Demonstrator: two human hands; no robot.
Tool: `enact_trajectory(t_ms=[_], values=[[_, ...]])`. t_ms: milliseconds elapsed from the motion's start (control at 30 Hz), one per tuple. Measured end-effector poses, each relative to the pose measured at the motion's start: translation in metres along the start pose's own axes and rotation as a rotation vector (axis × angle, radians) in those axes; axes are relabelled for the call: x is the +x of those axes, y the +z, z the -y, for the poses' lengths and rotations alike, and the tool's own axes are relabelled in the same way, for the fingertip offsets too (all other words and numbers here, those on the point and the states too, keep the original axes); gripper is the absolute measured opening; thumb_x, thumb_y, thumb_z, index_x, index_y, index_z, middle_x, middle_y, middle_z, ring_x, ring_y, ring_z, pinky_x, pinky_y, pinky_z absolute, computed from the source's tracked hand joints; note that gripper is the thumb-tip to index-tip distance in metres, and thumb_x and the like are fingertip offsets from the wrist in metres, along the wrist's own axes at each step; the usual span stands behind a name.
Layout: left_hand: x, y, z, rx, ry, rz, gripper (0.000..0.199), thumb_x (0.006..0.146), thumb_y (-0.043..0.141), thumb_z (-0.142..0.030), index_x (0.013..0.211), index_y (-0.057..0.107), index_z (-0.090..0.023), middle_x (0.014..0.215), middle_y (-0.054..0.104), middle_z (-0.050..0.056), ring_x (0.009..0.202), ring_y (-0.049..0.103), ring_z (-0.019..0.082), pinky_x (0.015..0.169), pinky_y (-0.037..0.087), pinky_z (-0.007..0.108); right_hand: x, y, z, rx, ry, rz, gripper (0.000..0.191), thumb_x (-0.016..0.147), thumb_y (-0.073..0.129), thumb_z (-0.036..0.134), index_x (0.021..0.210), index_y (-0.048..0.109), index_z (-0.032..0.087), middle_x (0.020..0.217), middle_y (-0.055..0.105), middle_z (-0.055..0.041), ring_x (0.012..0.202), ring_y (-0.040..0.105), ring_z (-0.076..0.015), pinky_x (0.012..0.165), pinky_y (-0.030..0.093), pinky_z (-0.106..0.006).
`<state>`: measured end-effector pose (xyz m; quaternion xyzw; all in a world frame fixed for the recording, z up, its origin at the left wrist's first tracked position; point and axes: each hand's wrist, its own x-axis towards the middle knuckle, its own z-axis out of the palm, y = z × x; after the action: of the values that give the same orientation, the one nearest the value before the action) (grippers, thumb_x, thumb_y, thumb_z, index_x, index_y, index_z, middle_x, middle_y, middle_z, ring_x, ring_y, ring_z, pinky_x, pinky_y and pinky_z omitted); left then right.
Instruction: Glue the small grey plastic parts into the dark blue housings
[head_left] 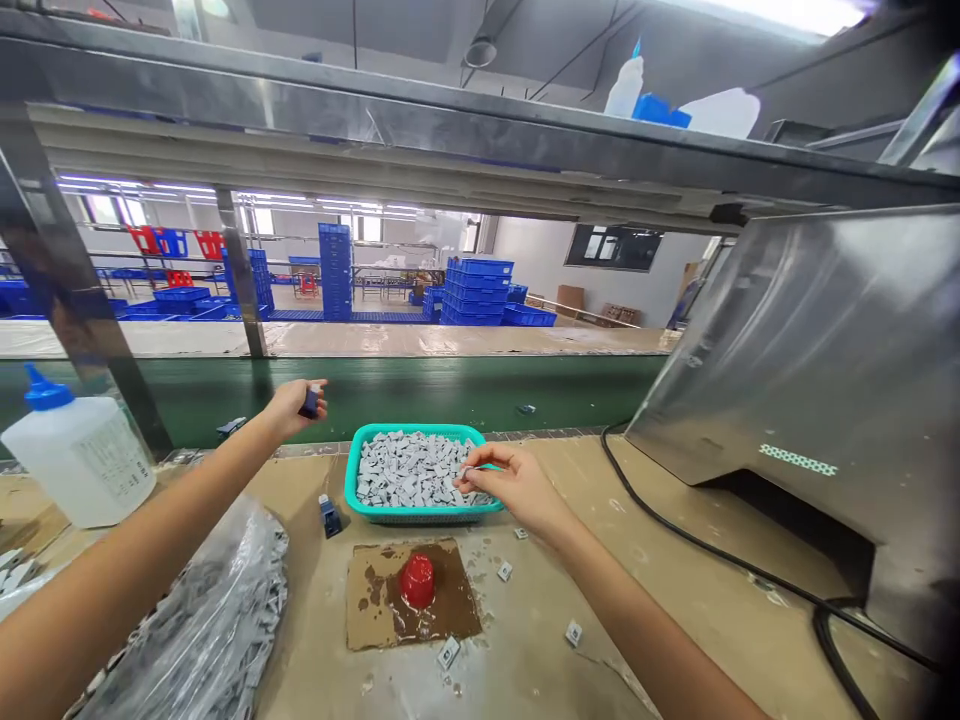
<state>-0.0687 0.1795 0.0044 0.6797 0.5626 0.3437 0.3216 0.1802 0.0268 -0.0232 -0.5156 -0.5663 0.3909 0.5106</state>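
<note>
My left hand (298, 402) is closed around a dark blue part (310, 403) above the near edge of the green conveyor (420, 385). Over the right side of a teal basket (352, 480), my right hand (506, 480) pinches a small grey piece (466, 474) between thumb and fingers. Many small grey pieces (409, 468) fill the basket. Another dark blue part (329, 515) lies on the table left of the basket. In front of the basket, a red cup-shaped object (418, 581) rests on a wet brown cardboard square (367, 610).
A plastic bag of grey pieces (217, 620) and a white bottle with a blue cap (82, 455) are at left. Loose pieces (574, 633) lie on the table. A metal machine (810, 400) and black cable (675, 525) occupy the right. A metal shelf (450, 115) spans overhead.
</note>
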Motion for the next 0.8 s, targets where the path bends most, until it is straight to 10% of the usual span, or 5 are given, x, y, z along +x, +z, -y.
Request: enact_trajectory(t_ms=[167, 300, 567, 800], values=[[-0.108, 0.024, -0.046, -0.449, 0.107, 0.282, 0.032, 0.072, 0.049, -0.045, 0.086, 0.056, -0.017, 0.053, 0.042, -0.005, 0.035, 0.032, 0.004, 0.032, 0.025, 0.017, -0.029, 0.031, 0.026, 0.196, -0.083, 0.049, 0.021, 0.059, 0.07, 0.031, 0.068, 0.057, 0.015, 0.077, 0.061, -0.002, 0.067, 0.059, -0.0132, 0.067, 0.049, -0.028], [-0.156, 0.043, -0.055, -0.304, 0.188, 0.309, 0.021, 0.064, 0.061, -0.036, 0.073, 0.059, -0.017, 0.04, 0.035, -0.008, 0.032, 0.026, 0.003, 0.033, 0.02, 0.017, -0.051, 0.045, 0.037, 0.258, -0.101, 0.035, 0.015, 0.062, 0.068, 0.027, 0.068, 0.059, 0.016, 0.071, 0.056, 0.0014, 0.062, 0.052, -0.009, 0.062, 0.045, -0.023], [-0.155, 0.052, -0.045, -0.426, 0.212, 0.471, 0.017, 0.065, 0.062, -0.033, 0.07, 0.055, -0.018, 0.044, 0.041, -0.007, 0.034, 0.03, 0.003, 0.034, 0.023, 0.017, -0.065, 0.053, 0.033, 0.266, -0.06, -0.077, 0.014, 0.065, 0.066, 0.028, 0.071, 0.06, 0.016, 0.068, 0.06, -0.0003, 0.062, 0.055, -0.0115, 0.064, 0.048, -0.027], [-0.145, 0.047, -0.034, -0.533, 0.108, 0.654, 0.024, 0.06, 0.068, -0.036, 0.067, 0.059, -0.016, 0.045, 0.037, -0.007, 0.039, 0.029, 0.003, 0.037, 0.023, 0.016, -0.069, 0.047, 0.041, -0.467, -0.534, -0.107, 0.009, 0.072, 0.058, 0.018, 0.07, 0.066, 0.022, 0.081, 0.065, -0.0016, 0.08, 0.059, -0.0169, 0.074, 0.048, -0.031]])
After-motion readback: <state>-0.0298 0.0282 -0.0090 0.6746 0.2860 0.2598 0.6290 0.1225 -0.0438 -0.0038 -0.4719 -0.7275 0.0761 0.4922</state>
